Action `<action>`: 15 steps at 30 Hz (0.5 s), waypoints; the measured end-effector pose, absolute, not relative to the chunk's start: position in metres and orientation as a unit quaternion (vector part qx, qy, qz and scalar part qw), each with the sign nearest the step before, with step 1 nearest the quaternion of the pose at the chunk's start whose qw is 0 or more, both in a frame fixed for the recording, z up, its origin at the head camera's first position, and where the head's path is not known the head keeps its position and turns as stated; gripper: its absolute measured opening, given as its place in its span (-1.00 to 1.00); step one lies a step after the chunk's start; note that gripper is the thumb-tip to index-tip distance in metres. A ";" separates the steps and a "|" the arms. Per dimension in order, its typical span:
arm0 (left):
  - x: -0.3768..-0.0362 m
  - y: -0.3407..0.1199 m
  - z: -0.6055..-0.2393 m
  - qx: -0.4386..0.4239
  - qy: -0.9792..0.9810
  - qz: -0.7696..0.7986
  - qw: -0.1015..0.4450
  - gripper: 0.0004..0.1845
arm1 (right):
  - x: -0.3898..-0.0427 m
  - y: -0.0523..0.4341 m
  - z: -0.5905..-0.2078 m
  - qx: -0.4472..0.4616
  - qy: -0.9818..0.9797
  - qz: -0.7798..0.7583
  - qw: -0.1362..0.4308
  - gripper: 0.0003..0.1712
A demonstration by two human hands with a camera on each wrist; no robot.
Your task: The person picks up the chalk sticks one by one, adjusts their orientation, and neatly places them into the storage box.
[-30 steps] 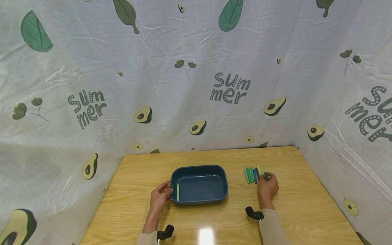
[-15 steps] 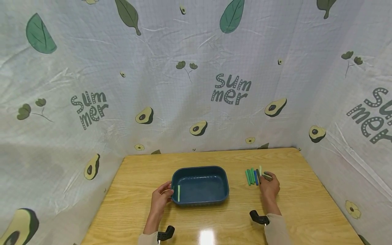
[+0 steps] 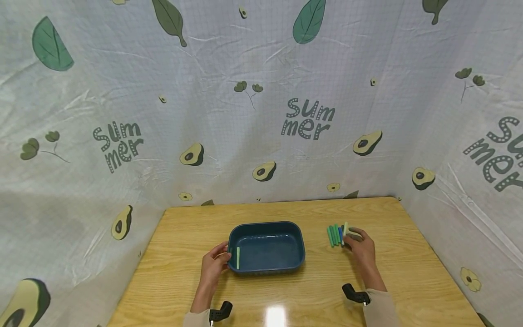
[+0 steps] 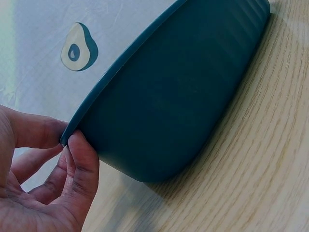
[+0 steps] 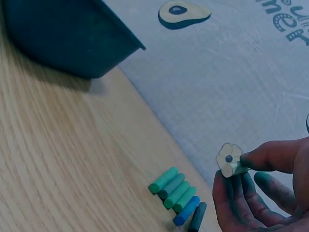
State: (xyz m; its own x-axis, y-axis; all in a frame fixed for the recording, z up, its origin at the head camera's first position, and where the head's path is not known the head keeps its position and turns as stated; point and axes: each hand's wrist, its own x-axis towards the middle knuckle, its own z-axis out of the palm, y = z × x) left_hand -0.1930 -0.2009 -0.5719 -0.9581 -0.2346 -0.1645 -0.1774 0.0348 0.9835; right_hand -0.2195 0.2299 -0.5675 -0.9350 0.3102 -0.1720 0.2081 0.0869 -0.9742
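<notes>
Now the right hand (image 3: 359, 250) has lifted a single pale olive-green stick (image 5: 232, 167) clear of the row it was reaching into a second ago; the right wrist view shows that stick pinched between thumb and fingertips (image 5: 227, 193), its end facing the camera, held off the table and a little to the right of the sticks left lying there. Those fingertips look smudged with green. The left hand (image 3: 212, 268) has not moved over the same stretch: its thumb and forefinger grip the left rim of the dark blue tray (image 3: 266, 247), as the left wrist view shows, with the rim (image 4: 72, 130) caught between them and the other fingers loosely bent beneath. Inside the tray, against its left wall, lies one light green stick (image 3: 238, 257), in the same place as before. Beside the right hand, the row of remaining sticks (image 5: 178, 195) lies side by side on the wooden table (image 3: 286, 290), greens nearest the tray, then a blue one and a dark one. To my judgement, the pick-up is done and the steadied tray stands well apart to the left, so the held stick has the gap of bare table to cross. A printed avocado cloth (image 3: 261, 113) walls in the table on three sides.
</notes>
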 end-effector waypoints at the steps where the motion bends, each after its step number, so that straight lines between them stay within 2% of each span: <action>1: -0.193 -0.201 -0.572 0.143 -0.719 -0.679 0.021 -0.55 | -0.220 0.230 -0.567 -0.170 -0.734 0.657 0.033 -0.41; 10: -0.193 -0.201 -0.572 0.142 -0.715 -0.684 0.021 -0.54 | -0.224 0.225 -0.562 -0.120 -0.717 0.686 -0.019 -0.38; 15: -0.193 -0.200 -0.571 0.140 -0.715 -0.684 0.022 -0.54 | -0.225 0.222 -0.559 -0.094 -0.709 0.699 -0.015 -0.31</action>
State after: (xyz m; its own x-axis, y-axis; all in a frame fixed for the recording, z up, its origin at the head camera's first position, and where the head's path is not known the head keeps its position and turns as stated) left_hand -0.1930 -0.2002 -0.5710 -0.9596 -0.2308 -0.1610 -0.1711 0.0240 0.9850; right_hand -0.2248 0.2221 -0.5587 -0.9820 0.1123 -0.1519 0.1535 0.0059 -0.9881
